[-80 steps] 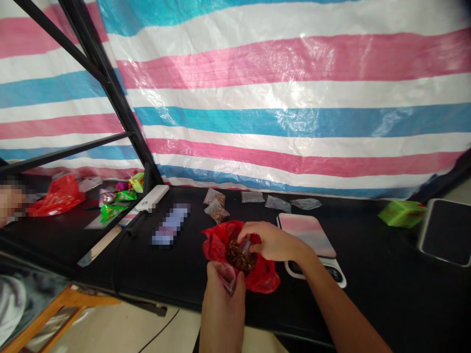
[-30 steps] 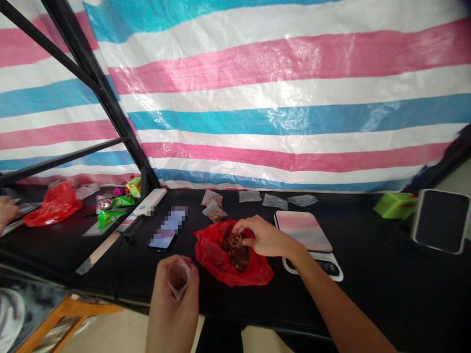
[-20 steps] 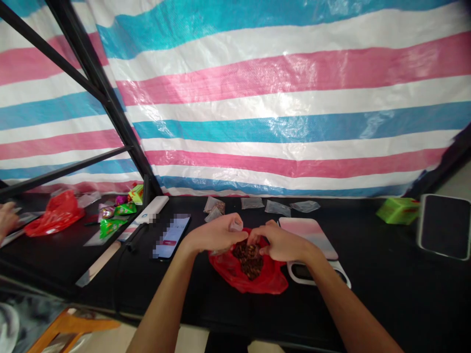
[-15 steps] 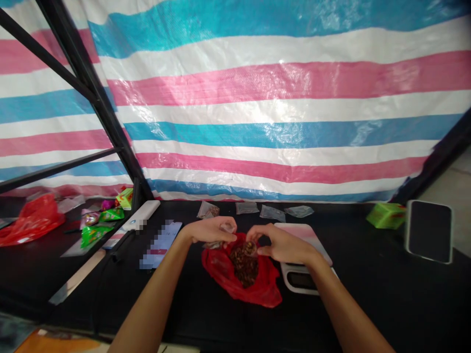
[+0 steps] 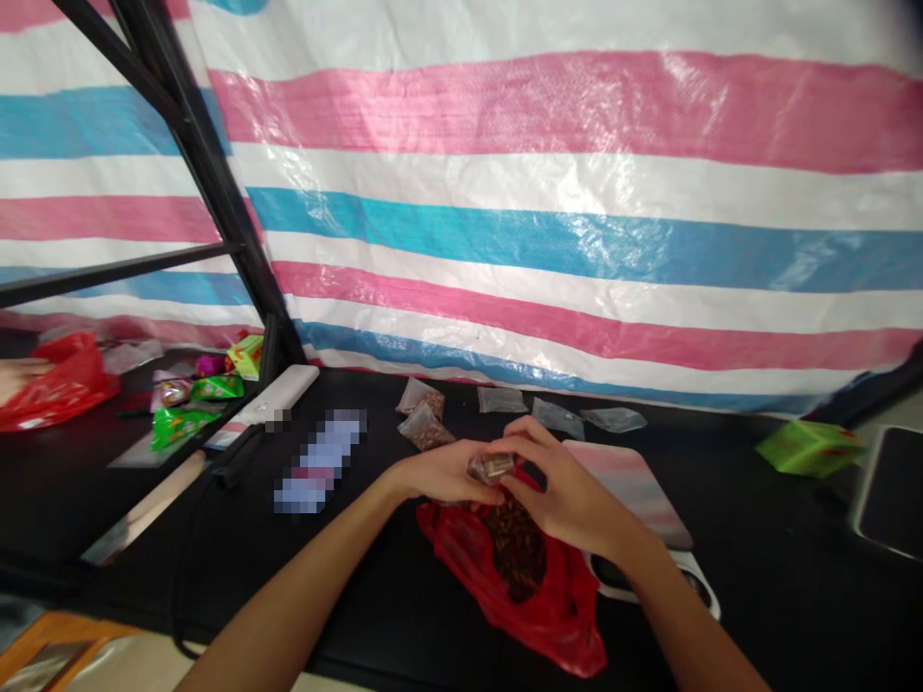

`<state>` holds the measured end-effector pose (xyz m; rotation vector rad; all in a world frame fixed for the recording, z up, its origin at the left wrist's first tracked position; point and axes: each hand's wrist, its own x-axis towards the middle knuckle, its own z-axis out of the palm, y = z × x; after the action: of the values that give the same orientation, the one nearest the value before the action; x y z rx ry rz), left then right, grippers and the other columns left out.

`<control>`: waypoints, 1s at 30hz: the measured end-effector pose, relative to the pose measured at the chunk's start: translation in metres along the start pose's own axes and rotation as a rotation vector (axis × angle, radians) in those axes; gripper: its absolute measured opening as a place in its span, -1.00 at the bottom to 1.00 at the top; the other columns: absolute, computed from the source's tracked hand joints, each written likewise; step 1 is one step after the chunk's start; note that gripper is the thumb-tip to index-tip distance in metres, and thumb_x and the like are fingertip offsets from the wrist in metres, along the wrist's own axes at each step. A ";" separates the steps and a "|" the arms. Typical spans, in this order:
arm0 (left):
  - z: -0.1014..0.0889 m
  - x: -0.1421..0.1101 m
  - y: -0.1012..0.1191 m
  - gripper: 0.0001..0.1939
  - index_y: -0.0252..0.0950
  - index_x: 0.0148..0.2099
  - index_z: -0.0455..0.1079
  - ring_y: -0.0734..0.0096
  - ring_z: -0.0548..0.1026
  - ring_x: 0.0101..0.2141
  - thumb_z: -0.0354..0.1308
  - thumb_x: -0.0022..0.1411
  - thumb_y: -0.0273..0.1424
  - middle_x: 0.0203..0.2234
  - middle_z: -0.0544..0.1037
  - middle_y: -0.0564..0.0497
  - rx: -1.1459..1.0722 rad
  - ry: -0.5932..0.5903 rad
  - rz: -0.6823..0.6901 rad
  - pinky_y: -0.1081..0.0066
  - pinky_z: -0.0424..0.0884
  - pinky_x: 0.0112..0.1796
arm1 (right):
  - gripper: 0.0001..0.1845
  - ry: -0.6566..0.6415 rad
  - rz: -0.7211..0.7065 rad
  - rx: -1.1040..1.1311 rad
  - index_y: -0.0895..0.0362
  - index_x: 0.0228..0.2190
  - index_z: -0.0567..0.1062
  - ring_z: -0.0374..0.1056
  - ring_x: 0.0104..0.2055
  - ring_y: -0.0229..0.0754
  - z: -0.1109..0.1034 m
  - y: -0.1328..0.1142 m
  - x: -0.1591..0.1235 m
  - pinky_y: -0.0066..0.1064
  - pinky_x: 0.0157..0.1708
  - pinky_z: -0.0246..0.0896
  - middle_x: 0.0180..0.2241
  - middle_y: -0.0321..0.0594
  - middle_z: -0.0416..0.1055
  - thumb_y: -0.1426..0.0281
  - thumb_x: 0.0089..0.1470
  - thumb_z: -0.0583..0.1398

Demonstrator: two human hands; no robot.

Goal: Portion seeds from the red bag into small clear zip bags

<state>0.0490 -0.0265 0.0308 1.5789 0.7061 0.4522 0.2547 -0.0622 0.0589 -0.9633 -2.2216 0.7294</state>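
- Left hand (image 5: 447,473): reaching in from the left of the red plastic bag (image 5: 461,548), curling narrow, pinching one side of a small clear pouch (image 5: 490,468).
- Right hand (image 5: 562,490): closing over the same pouch from the right, holding it narrowly above the red plastic bag; the two hands have moved from nearly touching in the earlier frame to meeting around it.
- Clear pouch: now held just above the bag's mouth, with brown contents showing through the plastic.
- Dark brown pieces (image 5: 515,553): heaped inside the red plastic bag, directly below the hands.
- Filled pouches (image 5: 425,415): lying as a pair on the bench (image 5: 721,625), beyond the red plastic bag.
- Empty pouches (image 5: 555,419): lying in a row beyond the bag, right of the filled pouches.
- Pastel pad (image 5: 627,490): resting on a white device just right of the bag.
- Co-worker's hand (image 5: 14,377): working well left of the bag, beside a second red bag (image 5: 72,384).
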 end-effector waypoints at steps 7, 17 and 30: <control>0.001 -0.001 0.003 -0.87 -0.33 -0.30 0.47 0.45 0.34 -0.47 0.31 0.10 -0.38 -0.49 0.43 0.09 0.112 0.054 0.203 0.47 0.28 -0.42 | -0.49 0.062 -0.047 -0.011 -0.13 0.18 0.43 0.32 0.13 -0.03 0.006 -0.004 0.000 -0.21 0.16 0.24 0.07 -0.17 0.41 0.48 0.25 0.20; 0.015 -0.008 0.023 -0.81 -0.30 -0.25 0.44 0.47 0.38 -0.42 0.32 0.17 -0.30 -0.40 0.46 0.08 0.018 0.228 0.243 0.46 0.32 -0.32 | -0.80 0.308 -0.037 0.196 0.02 -0.07 0.49 0.43 -0.11 -0.11 -0.001 0.011 0.005 -0.29 -0.05 0.36 -0.10 -0.15 0.46 0.26 0.30 0.22; -0.004 -0.003 0.013 -0.62 -0.24 -0.10 0.26 0.47 0.47 -0.27 0.39 0.15 -0.40 -0.27 0.49 0.05 -0.370 0.311 0.383 0.46 0.35 -0.21 | -0.80 0.209 0.176 -0.265 0.08 -0.13 0.50 0.46 -0.12 0.00 0.010 0.053 0.004 -0.17 -0.03 0.31 -0.20 -0.16 0.55 0.44 0.17 0.21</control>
<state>0.0461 -0.0260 0.0442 1.3004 0.5101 1.0668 0.2691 -0.0300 0.0175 -1.3151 -2.1004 0.3912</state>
